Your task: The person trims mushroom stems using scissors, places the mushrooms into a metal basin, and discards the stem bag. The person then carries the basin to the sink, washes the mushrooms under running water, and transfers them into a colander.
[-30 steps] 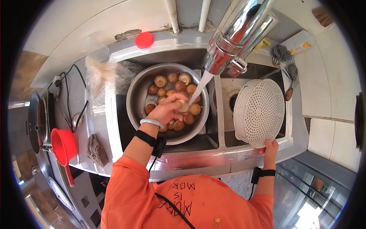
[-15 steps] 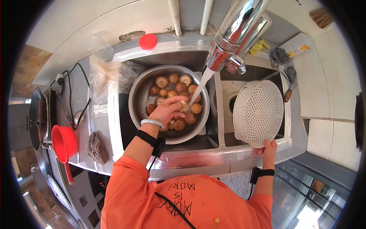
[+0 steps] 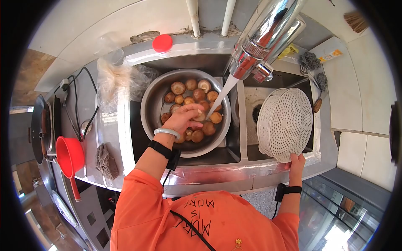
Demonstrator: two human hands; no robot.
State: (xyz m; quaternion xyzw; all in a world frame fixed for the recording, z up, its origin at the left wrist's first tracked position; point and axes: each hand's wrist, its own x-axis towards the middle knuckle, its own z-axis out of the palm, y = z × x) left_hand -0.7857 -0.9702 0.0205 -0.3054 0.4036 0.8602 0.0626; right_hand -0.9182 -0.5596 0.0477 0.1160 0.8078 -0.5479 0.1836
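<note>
Brown-capped mushrooms [image 3: 199, 95] lie in water in a steel basin [image 3: 147, 98] inside the left sink bowl. My left hand [image 3: 182, 120], with a pale bangle at the wrist, reaches over the basin. Its thumb and fingers close round a mushroom [image 3: 199, 116], pale side showing, beside the stream of running water [image 3: 222, 94]. On the right, a white perforated colander [image 3: 287, 121] stands tilted in the other sink bowl. My right hand [image 3: 295, 162] grips the colander's near rim; some of those fingers are hidden behind it.
A chrome faucet [image 3: 251, 52] hangs over the sink divider. Left of the sink lie a clear plastic bag [image 3: 113, 83], a grey cloth [image 3: 106, 162] and a red ladle-like dipper [image 3: 70, 154]. A red lid [image 3: 162, 43] sits behind the basin, and steel scrubbers [image 3: 310, 61] lie at right.
My left hand has shifted very slightly, with the mushroom still at its fingertips beside the water stream. My right hand and the colander have hardly moved.
</note>
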